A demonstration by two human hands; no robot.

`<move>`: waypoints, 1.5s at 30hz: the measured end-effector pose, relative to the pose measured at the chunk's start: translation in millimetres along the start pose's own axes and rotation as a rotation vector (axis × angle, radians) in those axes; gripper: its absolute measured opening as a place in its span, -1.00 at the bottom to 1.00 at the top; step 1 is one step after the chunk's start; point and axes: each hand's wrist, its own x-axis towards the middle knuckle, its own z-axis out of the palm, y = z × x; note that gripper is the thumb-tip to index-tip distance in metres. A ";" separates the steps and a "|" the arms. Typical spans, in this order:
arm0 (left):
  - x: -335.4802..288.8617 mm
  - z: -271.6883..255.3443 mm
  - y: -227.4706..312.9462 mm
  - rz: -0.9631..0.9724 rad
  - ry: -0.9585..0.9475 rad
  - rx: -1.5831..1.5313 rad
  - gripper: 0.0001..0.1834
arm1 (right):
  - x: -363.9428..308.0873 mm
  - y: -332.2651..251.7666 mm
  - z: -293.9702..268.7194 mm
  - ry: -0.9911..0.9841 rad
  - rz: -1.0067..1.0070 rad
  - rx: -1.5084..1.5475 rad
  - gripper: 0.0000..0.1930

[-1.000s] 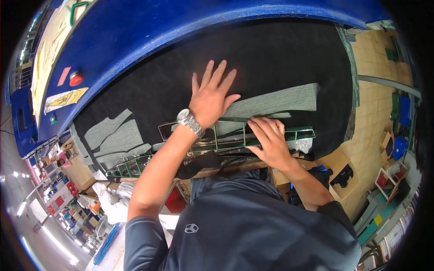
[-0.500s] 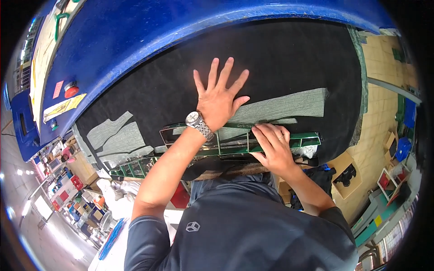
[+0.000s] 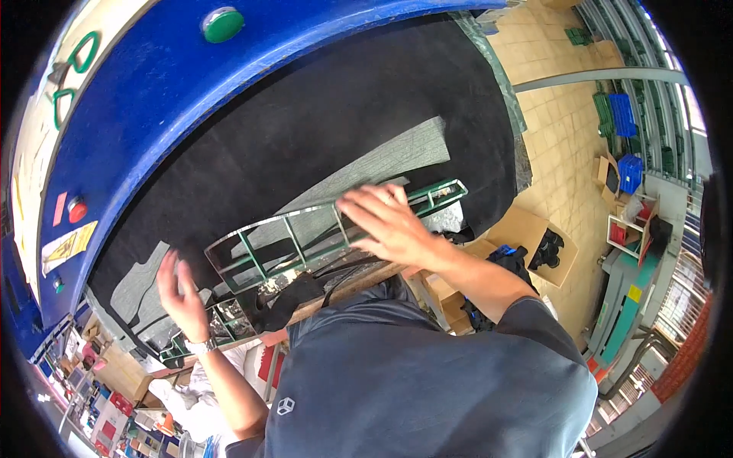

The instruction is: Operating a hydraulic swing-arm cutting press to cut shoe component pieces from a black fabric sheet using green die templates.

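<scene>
A large black sheet of leather-like material covers the work surface. Across its near side lies a long green metal cutting die, an open frame with crossbars. My right hand grips the die right of its middle, fingers over the far rim and thumb on the near side. My left hand is raised at the left, slightly blurred, fingers stretched out and holding nothing. Close beside it lies a second, smaller green die. Pale grey scored surface shows through long cut-outs in the sheet.
A blue machine beam curves along the far side, carrying a green button and a red button. On the right, a cardboard box holds black pieces. White cloth hangs at the lower left.
My left hand has lifted off the black sheet and moved left and nearer, toward the smaller die. My right hand stays on the long die. The view has turned and shifted right.
</scene>
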 end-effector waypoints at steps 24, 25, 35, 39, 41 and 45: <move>-14.7 23.0 -84.3 -0.560 0.057 0.409 -0.25 | -15.2 316.3 -175.3 0.449 0.812 -0.624 -0.10; -12.8 21.7 -88.7 -0.567 0.053 0.415 -0.25 | -27.0 332.1 -186.4 0.411 0.917 -0.572 -0.11; -5.2 22.9 -90.8 -0.538 0.095 0.143 -0.44 | -14.0 344.7 -170.1 0.369 0.901 -0.473 -0.47; -3.1 8.7 -123.3 -0.568 -0.141 0.189 -0.41 | -14.7 320.1 -164.4 0.499 0.572 -0.485 -0.62; -3.1 10.3 -140.2 -0.602 -0.112 0.066 -0.30 | -19.4 304.6 -165.6 0.499 0.536 -0.508 -0.67; -3.9 0.8 -120.3 -0.627 -0.205 0.011 -0.28 | -40.0 291.1 -162.9 0.429 0.606 -0.536 -0.70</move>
